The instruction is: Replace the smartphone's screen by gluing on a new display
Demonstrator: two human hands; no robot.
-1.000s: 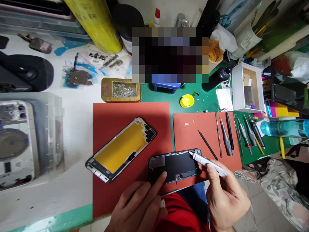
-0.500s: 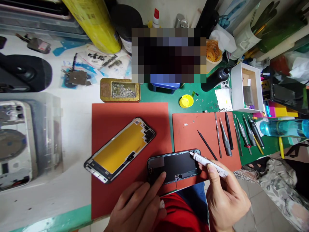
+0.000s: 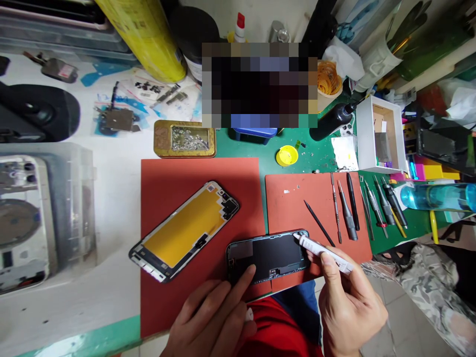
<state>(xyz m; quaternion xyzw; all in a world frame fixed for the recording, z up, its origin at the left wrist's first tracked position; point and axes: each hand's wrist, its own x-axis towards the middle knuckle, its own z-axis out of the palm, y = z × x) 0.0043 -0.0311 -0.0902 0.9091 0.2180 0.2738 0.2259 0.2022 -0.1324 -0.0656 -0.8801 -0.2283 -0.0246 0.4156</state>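
Note:
An opened phone body (image 3: 277,260), black inside, lies across the lower edges of the orange mats. My right hand (image 3: 349,302) pinches a slim white glue tube (image 3: 323,252) between thumb and fingers. Its nozzle points at the phone's upper right inner edge; whether they touch I cannot tell. With its index finger stretched out, my left hand (image 3: 215,315) presses on the phone's left part. The curled fingers of that hand hold a small white cap (image 3: 249,314), partly hidden. Up and left lies a detached phone screen (image 3: 182,228), its yellow back facing up.
Tweezers, a spudger (image 3: 319,223) and several screwdrivers (image 3: 347,213) rest to the right. Behind the mats stand a tin of screws (image 3: 163,139), a yellow cap (image 3: 287,155) and a white box (image 3: 397,136). A clear container (image 3: 84,213) is at left. A blurred patch covers the back middle.
My right hand and the glue tube have shifted very slightly to the right along the phone's upper edge. My left hand and the phone stay in place.

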